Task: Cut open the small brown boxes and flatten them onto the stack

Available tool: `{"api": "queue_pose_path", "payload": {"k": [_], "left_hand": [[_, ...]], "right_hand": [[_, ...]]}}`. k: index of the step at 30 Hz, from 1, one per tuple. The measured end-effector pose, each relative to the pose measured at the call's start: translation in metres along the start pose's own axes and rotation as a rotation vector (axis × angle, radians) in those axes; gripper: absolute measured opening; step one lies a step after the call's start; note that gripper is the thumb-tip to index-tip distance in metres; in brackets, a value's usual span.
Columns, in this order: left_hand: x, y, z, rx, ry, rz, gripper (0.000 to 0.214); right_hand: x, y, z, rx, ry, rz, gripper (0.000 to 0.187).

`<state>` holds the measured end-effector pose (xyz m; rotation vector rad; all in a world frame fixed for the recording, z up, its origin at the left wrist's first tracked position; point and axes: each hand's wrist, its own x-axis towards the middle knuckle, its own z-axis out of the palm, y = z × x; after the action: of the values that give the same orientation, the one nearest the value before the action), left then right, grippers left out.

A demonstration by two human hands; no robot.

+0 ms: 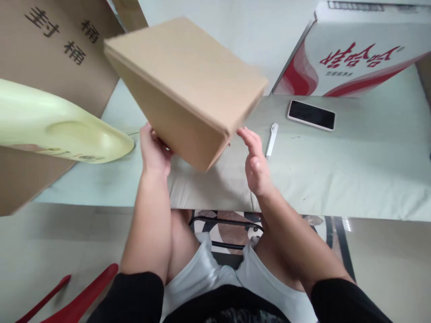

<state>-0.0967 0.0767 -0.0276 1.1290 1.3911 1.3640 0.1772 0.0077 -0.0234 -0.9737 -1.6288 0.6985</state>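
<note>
Fingers of the left hand (153, 152) are hidden behind the gripped, blurred cardboard box (188, 85); the right hand (256, 163) is held open beside it, near a pen (271, 140) on the desk (353, 170).

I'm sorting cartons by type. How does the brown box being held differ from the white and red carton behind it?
Print: the brown cardboard box is plain; the white carton bears red swooshes and red characters. Pose: the brown cardboard box is lifted and tilted, held by the left hand, right hand open beside it; the white carton sits flat on the table, untouched. Both are rectangular cartons.
</note>
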Motion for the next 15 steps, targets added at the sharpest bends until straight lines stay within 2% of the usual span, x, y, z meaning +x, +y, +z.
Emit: {"api": "queue_pose_path", "payload": {"k": [2, 4, 7, 10, 12, 15], "left_hand": [[-0.012, 0.003, 0.011, -0.087, -0.161, -0.229, 0.071], [-0.023, 0.006, 0.021, -0.078, -0.313, -0.376, 0.081], [-0.036, 0.008, 0.029, -0.006, -0.464, -0.459, 0.074], [-0.038, 0.004, 0.027, 0.090, -0.583, -0.447, 0.066], [-0.034, -0.002, 0.023, 0.183, -0.528, -0.350, 0.058], [-0.021, -0.010, 0.019, 0.246, -0.287, -0.188, 0.045]], "right_hand": [[0.005, -0.007, -0.004, -0.069, 0.007, -0.070, 0.067], [0.007, -0.010, -0.008, -0.108, 0.004, -0.072, 0.063], [0.002, -0.008, -0.014, -0.093, 0.062, -0.023, 0.055], [-0.005, -0.003, -0.019, -0.020, 0.176, -0.002, 0.047], [-0.007, 0.000, -0.022, 0.015, 0.208, 0.010, 0.042], [-0.008, 0.001, -0.022, 0.013, 0.182, 0.013, 0.030]]}}
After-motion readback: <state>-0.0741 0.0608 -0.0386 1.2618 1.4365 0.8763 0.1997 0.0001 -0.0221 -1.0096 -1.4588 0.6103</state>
